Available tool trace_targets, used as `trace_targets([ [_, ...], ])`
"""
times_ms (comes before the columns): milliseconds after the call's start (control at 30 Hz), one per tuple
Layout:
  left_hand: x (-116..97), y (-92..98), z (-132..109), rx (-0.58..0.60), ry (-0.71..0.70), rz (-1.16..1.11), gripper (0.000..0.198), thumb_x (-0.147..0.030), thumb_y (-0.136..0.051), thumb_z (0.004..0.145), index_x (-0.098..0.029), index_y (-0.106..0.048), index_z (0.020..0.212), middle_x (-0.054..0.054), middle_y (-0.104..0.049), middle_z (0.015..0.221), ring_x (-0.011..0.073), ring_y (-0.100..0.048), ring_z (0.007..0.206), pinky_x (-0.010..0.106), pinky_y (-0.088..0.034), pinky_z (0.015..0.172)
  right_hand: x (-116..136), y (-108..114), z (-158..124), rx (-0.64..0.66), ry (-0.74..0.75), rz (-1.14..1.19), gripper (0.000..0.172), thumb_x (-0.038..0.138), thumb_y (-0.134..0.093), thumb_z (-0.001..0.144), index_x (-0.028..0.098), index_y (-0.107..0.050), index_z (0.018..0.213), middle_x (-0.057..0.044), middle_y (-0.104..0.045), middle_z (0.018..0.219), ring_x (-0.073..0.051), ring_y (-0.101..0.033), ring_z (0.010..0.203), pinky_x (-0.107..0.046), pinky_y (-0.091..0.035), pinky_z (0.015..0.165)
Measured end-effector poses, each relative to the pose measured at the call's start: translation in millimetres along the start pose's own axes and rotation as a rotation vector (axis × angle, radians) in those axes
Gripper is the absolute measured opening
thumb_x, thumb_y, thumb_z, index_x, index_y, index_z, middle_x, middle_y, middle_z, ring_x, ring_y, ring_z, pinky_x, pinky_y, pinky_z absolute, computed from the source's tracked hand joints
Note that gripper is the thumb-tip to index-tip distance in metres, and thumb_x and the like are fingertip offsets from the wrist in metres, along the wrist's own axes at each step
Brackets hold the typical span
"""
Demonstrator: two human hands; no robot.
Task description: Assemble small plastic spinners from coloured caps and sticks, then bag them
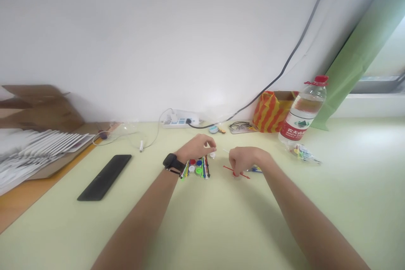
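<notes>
Hands: two, both bare. Left hand (198,147), with one black watch (171,161) at its wrist: thumb and index finger curl toward each other beside one white round piece (212,156); whether they grip it cannot be told. Right hand (243,158): fingers pressed together, tips down at one red round piece (235,174); pinching or merely pressing cannot be told. One red stick (244,175) with pointed ends passes under these fingers, on the table (209,223).

Below the left hand: four discs (198,171), namely one red, one blue, one white, one green. They lie between two groups of coloured sticks (206,168); the sticks overlap too much to count. One blue item (255,169) is partly hidden behind the right wrist.

Surroundings, right: one bottle (300,114) with a red cap, one packet (304,152) of small pieces at its base, one striped bag (268,112), one pair of glasses (241,126). Rear: one power strip (180,120). Left: one black slab (105,178), lying flat.
</notes>
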State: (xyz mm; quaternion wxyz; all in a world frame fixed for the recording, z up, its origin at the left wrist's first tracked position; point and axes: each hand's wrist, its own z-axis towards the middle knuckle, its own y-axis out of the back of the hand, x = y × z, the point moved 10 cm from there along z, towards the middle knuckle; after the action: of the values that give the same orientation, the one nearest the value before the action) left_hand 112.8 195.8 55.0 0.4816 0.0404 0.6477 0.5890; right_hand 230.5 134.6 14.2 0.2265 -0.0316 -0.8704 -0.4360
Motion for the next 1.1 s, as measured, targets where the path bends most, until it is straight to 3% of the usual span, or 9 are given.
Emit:
trace_targets([
  [100,-14,13.2,1,-0.083,-0.050,-0.087,0.027,-0.041,-0.058,0.093,-0.019,-0.074,0.091,0.005,-0.076,0.094,0.0198,-0.067,0.085,0.029,-0.052,0.076,2,11,3,-0.055,0.127,0.197,0.007,0.024,-0.069,0.068,0.020,-0.064,0.067,-0.004,-0.073,0.071,-0.019,-0.067,0.065,-0.029,-0.050,0.060],
  [200,-26,21.7,1,-0.168,-0.071,-0.273,0.027,-0.042,-0.055,0.097,-0.019,-0.068,0.099,0.007,-0.074,0.097,0.0186,-0.069,0.087,0.030,-0.054,0.078,2,30,6,-0.185,0.274,0.592,0.007,0.025,-0.063,0.075,0.020,-0.058,0.074,-0.006,-0.074,0.076,-0.019,-0.070,0.069,-0.030,-0.056,0.068],
  [333,-44,3.3,2,-0.059,-0.113,-0.455,0.026,-0.039,-0.067,0.091,-0.020,-0.064,0.108,0.008,-0.074,0.102,0.0194,-0.073,0.090,0.031,-0.057,0.082,-3,45,13,-0.381,0.360,0.793,0.009,0.028,-0.059,0.078,0.020,-0.053,0.080,-0.004,-0.069,0.072,-0.017,-0.068,0.068,-0.030,-0.055,0.068],
  [400,-49,-4.4,2,-0.039,-0.140,-0.482,0.023,-0.035,-0.069,0.088,-0.018,-0.065,0.104,0.008,-0.074,0.100,0.0197,-0.074,0.088,0.031,-0.057,0.081,-3,46,17,-0.441,0.363,0.775,0.008,0.027,-0.054,0.079,0.021,-0.050,0.081,0.000,-0.063,0.068,-0.014,-0.061,0.061,-0.026,-0.050,0.062],
  [500,-40,-8.3,3,-0.099,-0.119,-0.448,0.015,-0.032,-0.067,0.087,-0.017,-0.064,0.090,0.006,-0.074,0.090,0.0195,-0.074,0.082,0.029,-0.056,0.072,-5,44,22,-0.476,0.329,0.690,0.008,0.024,-0.046,0.080,0.021,-0.053,0.086,0.003,-0.055,0.065,-0.012,-0.050,0.056,-0.023,-0.041,0.055],
  [600,-31,-15.3,4,-0.099,-0.093,-0.299,0.013,-0.029,-0.068,0.083,-0.017,-0.063,0.081,0.003,-0.071,0.079,0.0185,-0.070,0.074,0.027,-0.052,0.065,-15,44,25,-0.497,0.256,0.541,0.017,0.018,-0.045,0.079,0.020,-0.059,0.088,0.001,-0.056,0.069,-0.015,-0.052,0.065,-0.025,-0.039,0.060],
  [700,-29,-23.3,2,-0.060,-0.097,-0.137,0.008,-0.024,-0.070,0.078,-0.019,-0.070,0.084,0.003,-0.075,0.084,0.0196,-0.070,0.079,0.029,-0.052,0.072,-29,45,25,-0.500,0.159,0.373,0.018,0.014,-0.050,0.075,0.019,-0.065,0.084,-0.003,-0.063,0.079,-0.018,-0.056,0.077,-0.027,-0.040,0.067],
  [933,-21,-31.7,1,0.028,-0.055,-0.007,0.007,-0.024,-0.071,0.076,-0.022,-0.077,0.078,0.005,-0.076,0.086,0.0246,-0.068,0.088,0.031,-0.050,0.078,-49,43,9,-0.349,0.024,0.111,0.012,0.019,-0.067,0.073,0.020,-0.071,0.085,-0.007,-0.072,0.098,-0.022,-0.063,0.090,-0.027,-0.044,0.070],
  [1100,-16,-38.2,0,0.090,-0.032,-0.036,0.011,-0.027,-0.071,0.079,-0.020,-0.077,0.084,0.006,-0.076,0.087,0.0218,-0.069,0.082,0.028,-0.051,0.070,-79,40,-6,-0.226,-0.112,0.015,0.019,0.024,-0.081,0.060,0.020,-0.073,0.076,-0.006,-0.073,0.089,-0.023,-0.065,0.079,-0.028,-0.044,0.062],
])
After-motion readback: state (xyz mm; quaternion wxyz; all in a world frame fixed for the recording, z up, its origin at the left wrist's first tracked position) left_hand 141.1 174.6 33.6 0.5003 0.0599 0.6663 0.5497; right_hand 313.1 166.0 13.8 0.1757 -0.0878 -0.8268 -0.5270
